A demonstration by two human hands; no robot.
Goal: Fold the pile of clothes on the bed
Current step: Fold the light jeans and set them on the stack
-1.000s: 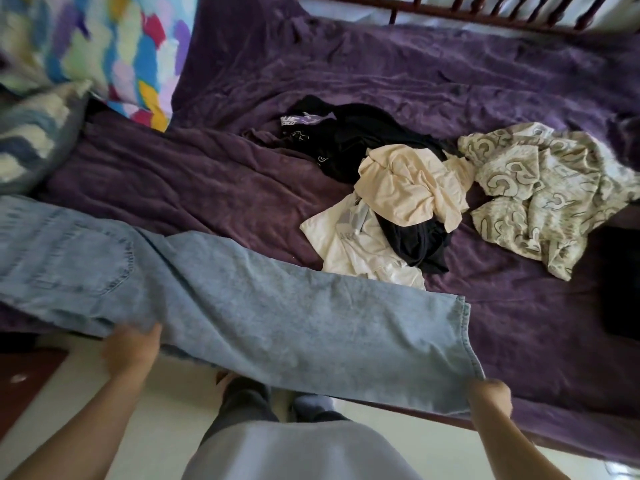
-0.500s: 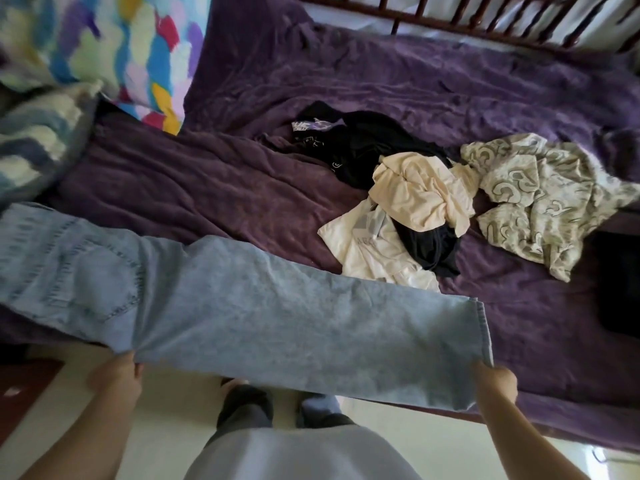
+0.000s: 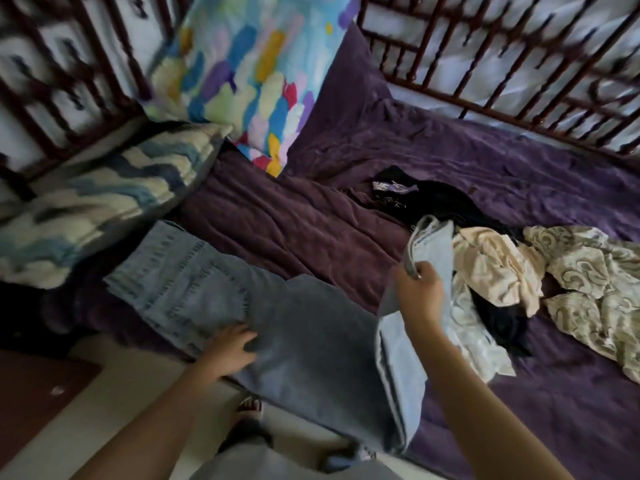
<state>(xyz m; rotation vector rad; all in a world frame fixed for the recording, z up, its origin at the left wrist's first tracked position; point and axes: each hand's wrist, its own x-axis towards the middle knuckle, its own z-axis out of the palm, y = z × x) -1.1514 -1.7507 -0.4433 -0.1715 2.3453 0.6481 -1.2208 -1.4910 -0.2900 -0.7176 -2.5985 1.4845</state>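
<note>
Two hands are seen on one pair of light blue denim jeans [image 3: 194, 289], which is laid along the near edge of the purple-covered bed [image 3: 450, 150], waist end toward the left. The left hand [image 3: 232, 351] is pressed flat on the denim at that edge, fingers straight and spread, with nothing gripped. The right hand [image 3: 420, 292] is curled round the hem end of the legs, which is held raised above the bed so that the legs are bent back on themselves.

Just beside the raised hem, toward the right edge, a loose pile is found: a crumpled cream garment [image 3: 491, 268], a black garment [image 3: 446, 202], a white garment [image 3: 474, 344] and a beige swirl-patterned garment [image 3: 595, 285], all touching.

At the far left corner a multicoloured patchwork pillow [image 3: 249, 74] is leaned against the dark red wooden railing [image 3: 450, 98], with a blue and cream wave-patterned pillow [image 3: 97, 209] beside it along the left edge.
</note>
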